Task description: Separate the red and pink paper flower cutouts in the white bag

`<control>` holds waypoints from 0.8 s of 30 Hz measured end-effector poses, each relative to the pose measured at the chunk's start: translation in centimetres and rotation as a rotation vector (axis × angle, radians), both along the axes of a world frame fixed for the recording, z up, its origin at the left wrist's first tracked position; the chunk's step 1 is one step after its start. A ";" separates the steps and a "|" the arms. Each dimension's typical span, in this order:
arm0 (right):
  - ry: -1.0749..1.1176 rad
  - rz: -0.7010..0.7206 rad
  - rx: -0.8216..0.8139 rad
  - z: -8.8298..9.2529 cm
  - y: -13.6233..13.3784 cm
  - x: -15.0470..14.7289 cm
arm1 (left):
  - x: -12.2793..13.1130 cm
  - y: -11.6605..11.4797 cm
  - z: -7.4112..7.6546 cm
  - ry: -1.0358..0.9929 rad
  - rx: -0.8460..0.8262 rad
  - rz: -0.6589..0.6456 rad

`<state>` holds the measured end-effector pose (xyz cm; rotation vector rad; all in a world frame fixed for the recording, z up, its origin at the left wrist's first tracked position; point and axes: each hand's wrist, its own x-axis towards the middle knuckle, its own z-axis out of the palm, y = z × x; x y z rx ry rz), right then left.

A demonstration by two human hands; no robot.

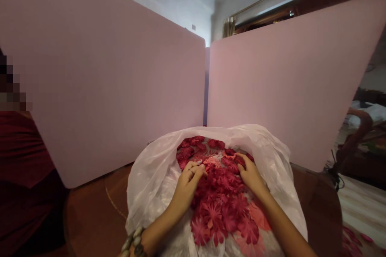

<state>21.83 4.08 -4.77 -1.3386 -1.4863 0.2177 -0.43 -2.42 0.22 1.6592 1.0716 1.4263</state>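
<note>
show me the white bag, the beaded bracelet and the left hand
White bag [152,178], head view: its left wall.
Beaded bracelet [137,240], head view: among its visible beads.
Left hand [187,181], head view: back of the hand.

The bag is glossy, crinkled plastic, the flowers matt, the panels smooth.

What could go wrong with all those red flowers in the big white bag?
The red flowers are heaped loosely, so some might spill from the white bag; other red pieces lie beyond the table, at the lower right. The bag's rim is soft and wrinkled, so it could flop onto the left hand or right hand in its opening. The beaded bracelet might also snag the plastic and tug the bag.
</note>
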 end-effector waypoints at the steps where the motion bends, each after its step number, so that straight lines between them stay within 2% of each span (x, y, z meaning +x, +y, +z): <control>1: -0.090 -0.014 -0.014 -0.5 0.0 0.1 | -0.1 -0.1 0.1 0.004 0.008 0.019; 4: -0.332 -0.040 -0.055 -1.1 -0.3 -0.2 | -0.3 0.0 0.1 0.022 0.051 0.084; 7: -0.458 -0.074 -0.056 -0.9 -0.7 -0.5 | -0.6 0.3 -0.2 -0.004 0.084 0.093; 11: -0.477 -0.112 0.028 0.0 -0.8 -0.6 | -0.5 0.5 -0.2 -0.184 0.016 0.042; 15: -0.470 -0.052 0.053 0.5 -1.2 -0.8 | -0.2 0.3 -0.2 -0.250 -0.105 -0.054; 18: -0.531 -0.042 -0.117 0.8 -1.6 -0.8 | 0.0 0.2 -0.5 -0.214 -0.105 -0.117; 21: -0.586 -0.041 -0.326 1.2 -1.8 -0.8 | 0.1 0.4 -0.9 -0.215 -0.098 -0.115; 24: -0.571 -0.053 -0.307 1.7 -1.7 -0.7 | 0.1 0.5 -1.1 -0.232 -0.116 -0.108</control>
